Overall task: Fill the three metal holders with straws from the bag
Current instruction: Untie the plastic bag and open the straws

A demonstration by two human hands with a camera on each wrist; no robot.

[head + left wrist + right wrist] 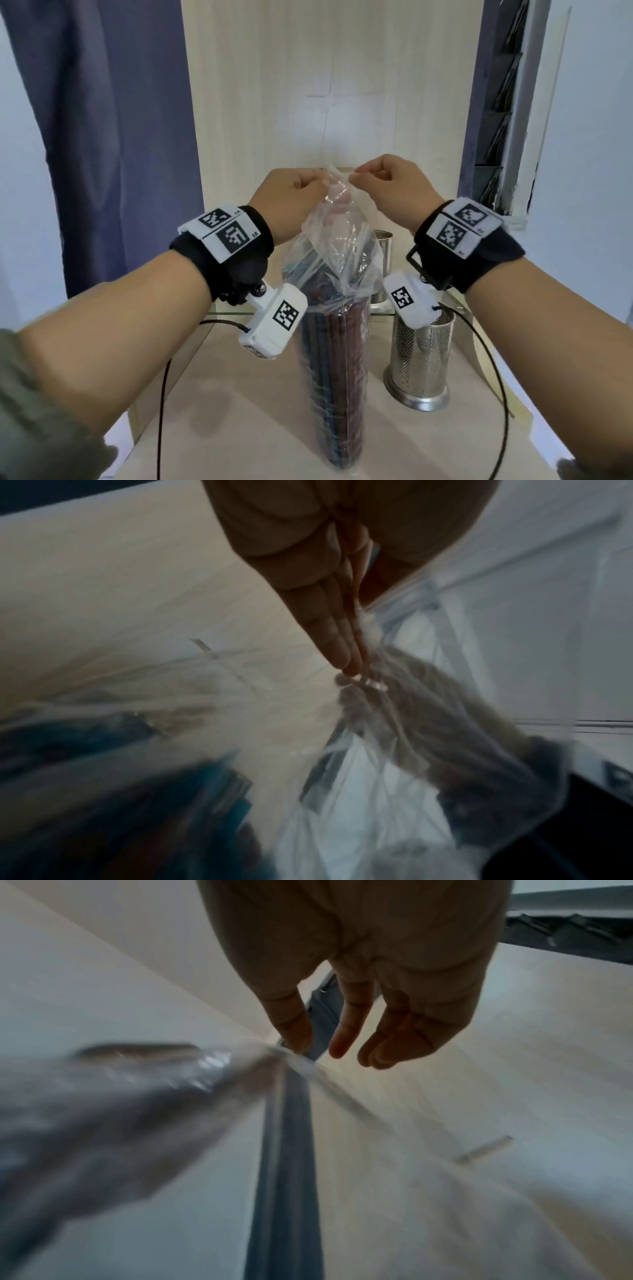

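Note:
A clear plastic bag (pixel 337 270) stands upright on the wooden shelf (pixel 239 411), packed with dark red and blue straws (pixel 337 377). My left hand (pixel 294 192) and right hand (pixel 380 176) both pinch the bag's top edge from either side. In the left wrist view the fingertips (pixel 346 658) press the plastic (pixel 394 723) together. The right wrist view shows the thumb (pixel 294 1034) on the bag's rim (pixel 291 1056), with the other fingers loosely curled. One perforated metal holder (pixel 419 363) stands right of the bag, and a second holder (pixel 383 250) stands behind it. A third holder is not in view.
Pale wooden walls close the shelf in at the back and left. A blue curtain (pixel 113 137) hangs at the left. Black cables (pixel 493 377) run from the wrist cameras over the shelf. A glass edge (pixel 236 312) crosses behind the bag.

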